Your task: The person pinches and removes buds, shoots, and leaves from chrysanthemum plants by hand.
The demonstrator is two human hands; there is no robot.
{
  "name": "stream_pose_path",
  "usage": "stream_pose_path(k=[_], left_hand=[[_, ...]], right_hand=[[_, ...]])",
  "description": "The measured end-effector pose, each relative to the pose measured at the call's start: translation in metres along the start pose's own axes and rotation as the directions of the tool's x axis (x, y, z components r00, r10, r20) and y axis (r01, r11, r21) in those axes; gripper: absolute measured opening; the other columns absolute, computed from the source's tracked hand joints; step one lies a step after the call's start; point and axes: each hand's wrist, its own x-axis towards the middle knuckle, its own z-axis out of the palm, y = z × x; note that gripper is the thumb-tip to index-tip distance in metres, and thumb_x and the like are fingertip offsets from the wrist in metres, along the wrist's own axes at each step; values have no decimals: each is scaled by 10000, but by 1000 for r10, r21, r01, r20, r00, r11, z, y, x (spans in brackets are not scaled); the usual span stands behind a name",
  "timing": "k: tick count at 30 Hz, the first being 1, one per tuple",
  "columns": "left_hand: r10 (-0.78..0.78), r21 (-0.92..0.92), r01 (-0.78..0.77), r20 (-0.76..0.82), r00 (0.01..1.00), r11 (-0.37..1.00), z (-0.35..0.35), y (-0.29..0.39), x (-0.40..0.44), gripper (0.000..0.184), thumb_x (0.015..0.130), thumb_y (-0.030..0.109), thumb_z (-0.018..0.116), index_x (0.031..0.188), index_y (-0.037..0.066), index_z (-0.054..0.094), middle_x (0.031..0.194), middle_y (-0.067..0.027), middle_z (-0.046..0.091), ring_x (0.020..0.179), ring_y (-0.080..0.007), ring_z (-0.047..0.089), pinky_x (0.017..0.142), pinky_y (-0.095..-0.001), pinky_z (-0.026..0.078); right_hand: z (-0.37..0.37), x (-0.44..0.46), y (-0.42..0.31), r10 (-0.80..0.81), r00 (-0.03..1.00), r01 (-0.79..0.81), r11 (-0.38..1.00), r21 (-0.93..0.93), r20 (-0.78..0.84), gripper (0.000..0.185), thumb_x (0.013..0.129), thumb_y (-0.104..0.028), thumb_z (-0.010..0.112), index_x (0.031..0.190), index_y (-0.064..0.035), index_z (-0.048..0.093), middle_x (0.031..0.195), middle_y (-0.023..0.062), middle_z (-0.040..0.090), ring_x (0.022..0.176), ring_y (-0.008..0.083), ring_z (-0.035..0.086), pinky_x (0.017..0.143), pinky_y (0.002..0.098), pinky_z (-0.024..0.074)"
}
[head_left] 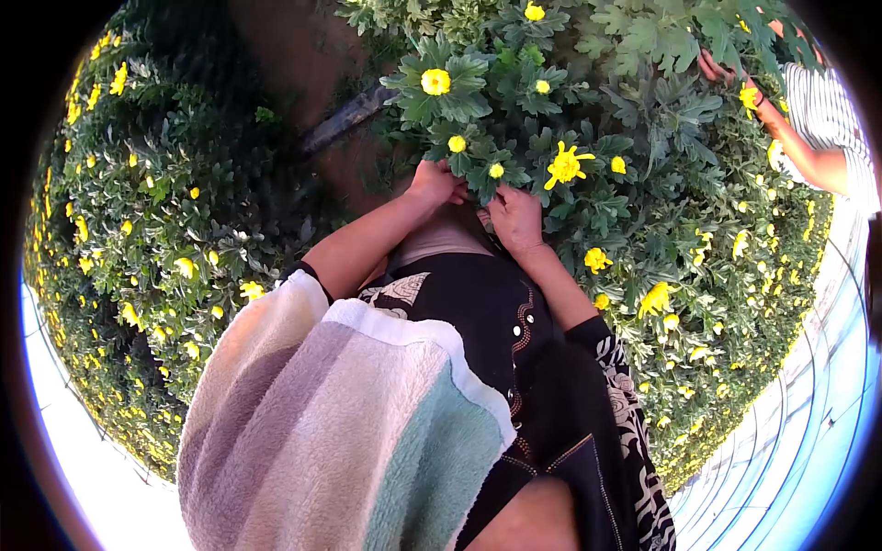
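Observation:
My left hand [435, 185] is closed, its fingers curled in at the lower leaves of a chrysanthemum plant [455, 103]. Just to the right, my right hand [514, 219] is closed too, fingertips bent against the foliage. Leaves and the fingers themselves hide whatever is pinched. Close above the hands are a small yellow bloom [457, 144] and a yellow bud [496, 171]. A larger, loose-petalled yellow flower [569, 166] stands to the right of my right hand.
Dense chrysanthemum rows grow on the left [152, 230] and right. Between them runs a brown soil path [299, 55] with a dark strip [347, 119] across it. At upper right, another person's arm [813, 165] in a striped sleeve reaches into the plants. A striped towel [367, 413] hangs over my front.

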Motion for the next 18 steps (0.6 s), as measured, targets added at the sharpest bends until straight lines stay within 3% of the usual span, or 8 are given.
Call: stream_pose_path(k=[2, 4, 8, 10, 11, 12, 14, 18], left_hand=[[-80, 359, 86, -32, 996, 929, -3, 13, 2, 197, 902, 30, 577, 1092, 7, 620, 891, -118, 697, 727, -192, 707, 510, -299, 567], [-93, 412, 96, -29, 995, 906, -31, -4, 18, 203, 893, 65, 589, 1087, 20, 627, 896, -132, 699, 766, -214, 718, 531, -321, 565], [301, 868, -236, 107, 948, 437, -87, -6, 34, 191, 855, 84, 621, 1040, 39, 637, 877, -125, 685, 710, -202, 702, 591, -337, 548], [-96, 500, 157, -147, 984, 852, -103, 36, 22, 174, 860, 70, 606, 1029, 32, 626, 829, -106, 661, 682, -184, 683, 576, -312, 535], [13, 440, 66, -174, 985, 896, -113, 51, 19, 169, 866, 60, 594, 1029, 27, 620, 826, -96, 653, 675, -175, 676, 570, -304, 530], [118, 379, -33, -204, 972, 925, -123, 65, 16, 163, 872, 50, 582, 1029, 22, 614, 822, -85, 645, 668, -166, 668, 565, -296, 524], [207, 346, -124, -215, 954, 930, -136, 99, 20, 152, 904, 45, 555, 1042, 17, 613, 903, -69, 653, 691, -155, 672, 574, -281, 525], [348, 271, -316, -78, 934, 909, -132, 158, 10, 127, 929, 50, 554, 1029, 34, 631, 911, -42, 657, 775, -143, 670, 632, -269, 523]], right_hand=[[0, 0, -1, 37, 999, -37, 999, 36, 19, 118, 834, -145, 624, 856, -29, 634, 775, 184, 644, 749, 380, 628, 661, 439, 484], [2, 1, -1, 72, 997, -73, 996, 57, 16, 125, 809, -137, 633, 855, -21, 629, 771, 194, 640, 756, 387, 626, 665, 446, 484], [-3, 11, -4, 155, 987, -156, 986, -63, -30, 208, 759, -137, 654, 932, -23, 638, 822, 185, 658, 791, 404, 629, 705, 448, 501], [-13, 16, -19, 270, 933, -229, 955, 188, -239, 345, 778, -110, 654, 1116, -51, 616, 959, 159, 681, 848, 348, 668, 761, 402, 520], [-11, 19, -20, 419, 892, -308, 837, 453, -167, 375, 866, -45, 589, 1239, -12, 562, 1130, 126, 650, 1013, 225, 647, 915, 343, 477], [-8, 26, -16, 420, 887, -298, 838, 456, -191, 375, 866, -45, 589, 1239, -12, 562, 1130, 126, 650, 1013, 225, 647, 915, 343, 477], [-9, 51, -22, 400, 863, -53, 682, 730, -310, 362, 963, -128, 545, 1300, 1, 515, 1251, 114, 590, 1115, 206, 590, 970, 349, 440], [-20, 74, -37, 528, 808, -98, 556, 825, -260, 490, 1014, -333, 481, 1376, -3, 460, 1329, 140, 525, 1235, 213, 499, 1013, 368, 417]])
